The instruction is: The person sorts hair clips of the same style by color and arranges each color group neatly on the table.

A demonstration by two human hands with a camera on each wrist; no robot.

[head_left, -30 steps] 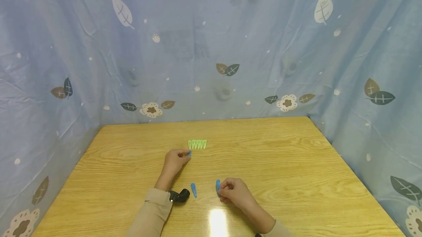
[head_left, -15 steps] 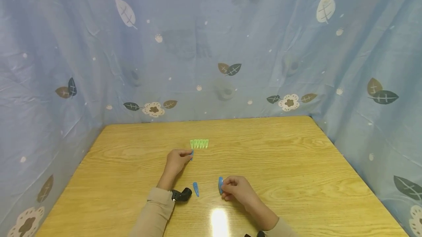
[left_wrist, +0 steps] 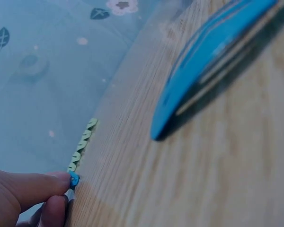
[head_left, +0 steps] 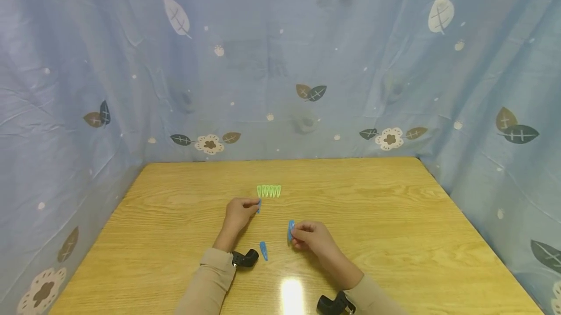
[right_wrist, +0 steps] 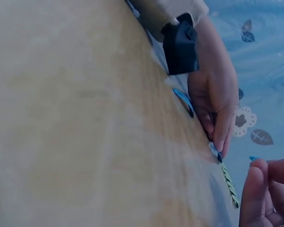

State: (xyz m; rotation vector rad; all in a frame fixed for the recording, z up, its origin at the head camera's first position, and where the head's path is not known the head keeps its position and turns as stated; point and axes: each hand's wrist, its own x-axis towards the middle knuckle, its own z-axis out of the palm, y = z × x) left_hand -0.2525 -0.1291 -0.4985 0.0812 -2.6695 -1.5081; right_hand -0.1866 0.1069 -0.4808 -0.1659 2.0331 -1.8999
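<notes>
Just below the left end of a row of several light green snap hair clips [head_left: 269,191], my left hand [head_left: 238,213] pinches a blue snap hair clip [head_left: 259,206] between thumb and fingers. To the right and nearer to me, my right hand [head_left: 316,242] holds another blue hair clip [head_left: 291,230] upright by its side. A third blue hair clip [head_left: 263,250] lies on the table between the two forearms, and it looms large in the left wrist view [left_wrist: 213,56]. In the right wrist view, the right fingers [right_wrist: 255,189] hide most of their clip.
The wooden table [head_left: 372,217] reaches back to a blue patterned curtain [head_left: 245,62], which also hangs at both sides. A black wrist camera [head_left: 246,258] sits on the left wrist, close to the lying clip. Another wrist camera [head_left: 331,304] is on the right wrist.
My right hand has moved forward with its blue hair clip, toward the green row. The left hand keeps its clip at the row's left end. The whole head view has shifted slightly.
</notes>
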